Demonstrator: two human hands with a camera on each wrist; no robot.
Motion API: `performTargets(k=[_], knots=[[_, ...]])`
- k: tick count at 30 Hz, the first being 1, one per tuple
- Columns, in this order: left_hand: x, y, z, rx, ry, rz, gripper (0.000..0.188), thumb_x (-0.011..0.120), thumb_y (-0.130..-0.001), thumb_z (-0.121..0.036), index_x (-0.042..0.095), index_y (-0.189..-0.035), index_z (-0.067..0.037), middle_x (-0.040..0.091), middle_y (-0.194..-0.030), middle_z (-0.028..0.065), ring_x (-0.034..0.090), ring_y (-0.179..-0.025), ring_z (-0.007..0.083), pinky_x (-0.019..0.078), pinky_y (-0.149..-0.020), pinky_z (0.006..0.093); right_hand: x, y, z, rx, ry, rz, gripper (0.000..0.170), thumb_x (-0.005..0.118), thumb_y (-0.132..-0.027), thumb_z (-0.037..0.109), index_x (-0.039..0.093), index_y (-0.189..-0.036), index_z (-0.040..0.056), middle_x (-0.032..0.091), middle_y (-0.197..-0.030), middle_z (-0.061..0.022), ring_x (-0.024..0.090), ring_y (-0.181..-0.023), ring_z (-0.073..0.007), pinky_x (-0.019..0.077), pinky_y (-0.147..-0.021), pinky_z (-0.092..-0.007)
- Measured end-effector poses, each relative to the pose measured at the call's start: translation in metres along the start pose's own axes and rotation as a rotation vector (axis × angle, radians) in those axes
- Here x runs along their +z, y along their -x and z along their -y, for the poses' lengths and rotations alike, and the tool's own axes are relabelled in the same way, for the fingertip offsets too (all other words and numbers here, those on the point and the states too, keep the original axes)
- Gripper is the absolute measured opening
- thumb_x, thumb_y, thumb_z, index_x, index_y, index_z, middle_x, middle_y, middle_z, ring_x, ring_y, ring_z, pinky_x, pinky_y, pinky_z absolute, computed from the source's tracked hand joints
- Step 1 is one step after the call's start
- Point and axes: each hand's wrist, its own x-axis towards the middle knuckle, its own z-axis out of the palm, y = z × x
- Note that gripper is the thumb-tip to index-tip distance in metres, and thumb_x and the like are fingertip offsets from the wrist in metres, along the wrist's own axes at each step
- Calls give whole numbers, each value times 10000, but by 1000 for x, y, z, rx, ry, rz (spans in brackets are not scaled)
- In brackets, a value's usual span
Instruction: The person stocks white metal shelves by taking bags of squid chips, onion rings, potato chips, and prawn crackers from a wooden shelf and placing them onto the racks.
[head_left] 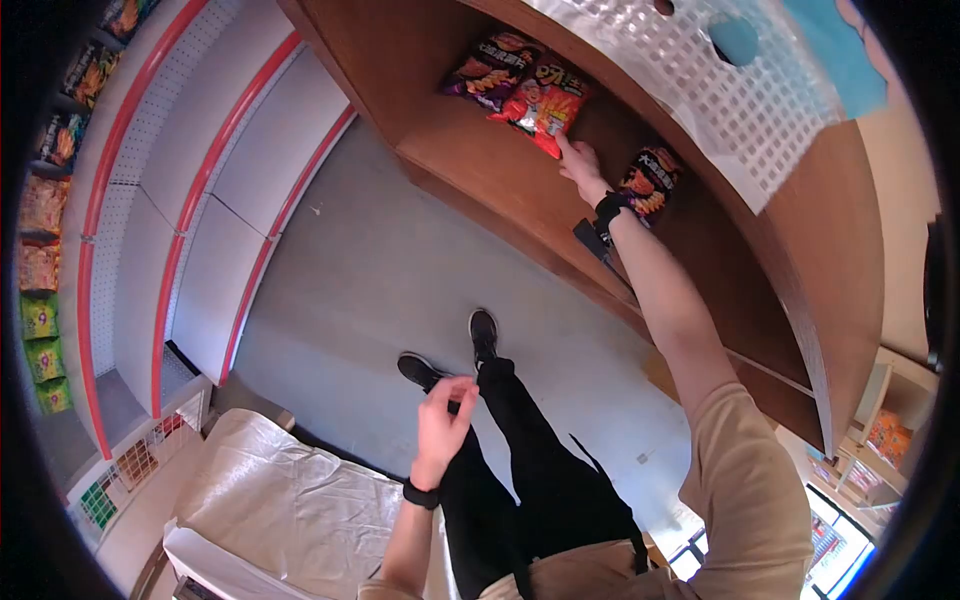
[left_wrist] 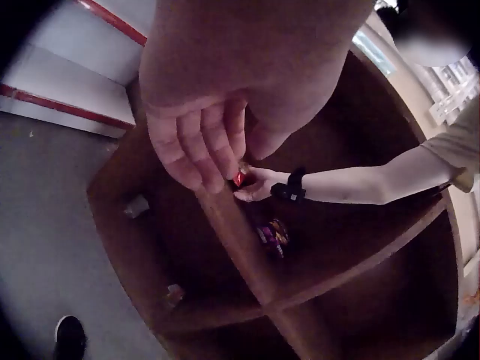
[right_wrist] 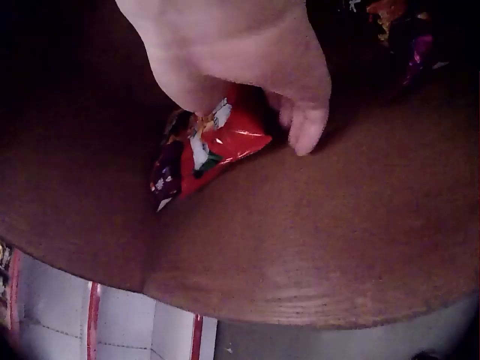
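Inside the brown wooden shelf unit, my right hand (head_left: 582, 168) grips the near end of a red snack bag (head_left: 545, 100). Close up in the right wrist view, thumb and fingers of the right hand (right_wrist: 251, 56) stand around the shiny red bag (right_wrist: 225, 142), which partly hides behind them. A dark purple bag (head_left: 492, 70) lies against the red one on its far side, and another dark bag (head_left: 652, 183) is on the other side of my right wrist. My left hand (head_left: 445, 425) hangs above my legs with loosely bent fingers, holding nothing.
A wooden divider (left_wrist: 236, 240) splits the unit into compartments. White shelves with red edges (head_left: 205, 185) stand at the left, beside rows of snack bags (head_left: 42, 315). Crinkled pale sheeting (head_left: 290, 500) covers something at lower left; white perforated material (head_left: 700, 90) hangs at the upper right.
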Motion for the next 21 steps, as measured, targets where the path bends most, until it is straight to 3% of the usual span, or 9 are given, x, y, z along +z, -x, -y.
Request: performTargets(k=[2,5,6,9,14,17,18,19,21], knots=[[-8,11,4,-56,-18,-31,149,610,-833,-102,600,-936,5,652,-804,106,633,-711,169,489,-655,270,4,4,10,83,-262,166,554,599,-816,480,551,-1088,0,601,-1008,-90,593,-866,-162,510,-755,-316],[-25,30,18,-184,-45,-125,144,604,-841,-113,607,-928,2,655,-809,87,628,-712,143,489,-646,259,23,-6,-4,72,-545,186,459,588,-850,398,552,-1094,11,607,-1008,-84,611,-846,-176,536,-737,-329],[-32,37,30,-199,-23,-156,146,607,-840,-112,607,-931,2,655,-809,84,626,-715,137,488,-651,255,23,-6,-6,26,-598,154,384,583,-869,318,551,-1089,5,613,-1002,-83,610,-883,-171,551,-692,-308],[-53,53,55,-265,15,-182,146,604,-846,-106,596,-938,7,647,-811,74,621,-731,128,484,-675,248,28,-5,-9,81,-602,174,361,589,-868,286,549,-1104,15,611,-1003,-88,611,-892,-171,555,-657,-297],[-67,54,48,-288,132,-288,141,584,-867,-110,580,-938,12,631,-815,62,611,-730,122,472,-684,243,9,75,-36,123,-582,156,349,589,-869,293,554,-1113,45,605,-1016,-44,590,-879,-116,523,-684,-273],[-80,65,33,-277,46,-284,148,594,-855,-110,590,-936,14,636,-787,60,610,-725,113,476,-684,245,-12,145,-83,18,-1027,223,414,578,-874,312,543,-1173,28,589,-1103,-45,576,-912,-141,459,-808,-260],[-84,70,24,-264,51,-271,150,593,-856,-111,590,-939,14,638,-788,60,613,-723,116,480,-687,248,-39,178,-42,2,-260,182,398,577,-879,279,540,-1182,23,585,-1125,-39,564,-949,-159,432,-854,-260],[-88,75,13,-249,56,-262,152,591,-858,-112,591,-942,14,640,-789,61,616,-721,119,485,-690,252,-52,198,-32,9,-291,337,354,583,-878,240,555,-1151,18,591,-1111,-33,556,-957,-130,433,-858,-262],[-96,86,-8,-246,62,-244,163,588,-861,-117,591,-955,15,649,-792,65,626,-730,129,493,-696,260,-52,245,-39,-30,-540,393,306,593,-869,187,558,-1123,20,615,-1042,-38,559,-946,-98,456,-836,-275]])
